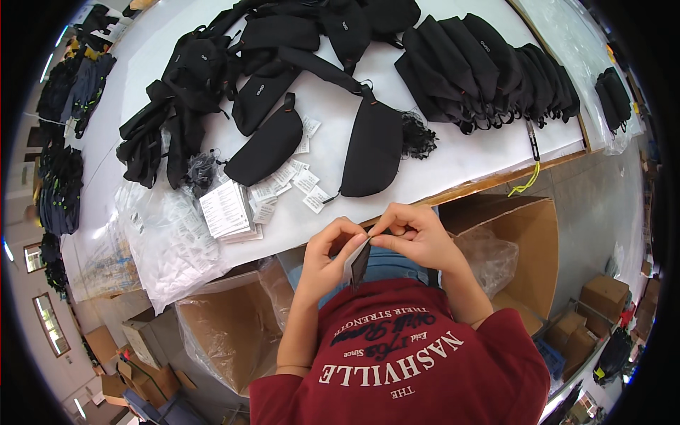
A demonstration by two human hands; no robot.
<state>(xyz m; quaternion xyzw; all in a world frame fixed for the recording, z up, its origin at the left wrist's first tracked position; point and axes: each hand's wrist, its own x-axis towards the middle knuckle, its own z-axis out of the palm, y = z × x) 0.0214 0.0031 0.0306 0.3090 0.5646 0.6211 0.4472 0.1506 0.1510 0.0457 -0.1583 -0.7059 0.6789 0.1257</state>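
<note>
Close to my body, just off the table's front edge, a small card tag (360, 263) with a dark face and a pale edge hangs tilted between my hands. My left hand (331, 255) grips its upper side, with the fingers curled. At the tag's top corner my right hand (418, 237) pinches with thumb and forefinger; whether a thin string is there too is too small to tell. On the table ahead lie a black waist bag (372, 145) and, left of it, another black pouch (269, 145). Printed white labels (306, 180) are scattered beside them.
A stack of white leaflets (228, 211) lies near the table edge, beside a clear plastic bag of labels (166, 248). Bunches of black strings (418, 134) sit among piled black bags (489, 67). Open cardboard boxes (531, 248) stand below the edge. A zipper pull with yellow cord (525, 180) hangs there.
</note>
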